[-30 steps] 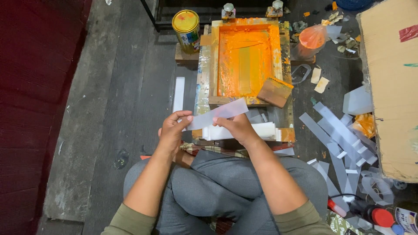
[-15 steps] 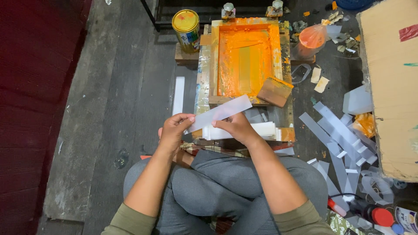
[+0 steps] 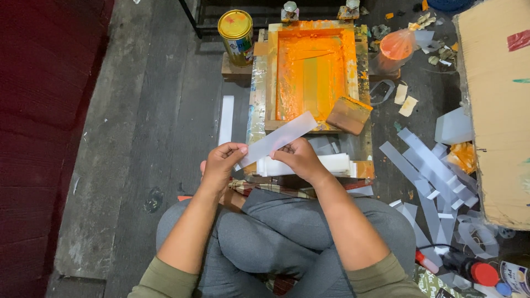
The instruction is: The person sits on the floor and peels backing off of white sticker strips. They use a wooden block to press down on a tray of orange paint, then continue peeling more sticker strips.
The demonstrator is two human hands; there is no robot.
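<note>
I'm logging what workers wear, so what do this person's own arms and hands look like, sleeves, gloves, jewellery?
Both the left hand and the right hand are bare: no gloves, and no rings or watch that show. The forearms are uncovered. Olive-green sleeves sit pushed up near the elbows on both arms, plain, with no visible markings.

cardboard sheet [image 3: 497, 110] cut off right; strip stack [image 3: 331, 164] half-hidden

The support surface is a dark, worn plank floor [image 3: 143, 138]. Directly on it lie a white strip [image 3: 226, 120] left of the orange-stained printing frame [image 3: 312, 72], scattered translucent strips [image 3: 430, 171] to the right, and a large cardboard sheet [image 3: 497, 110] at the right edge.
</note>
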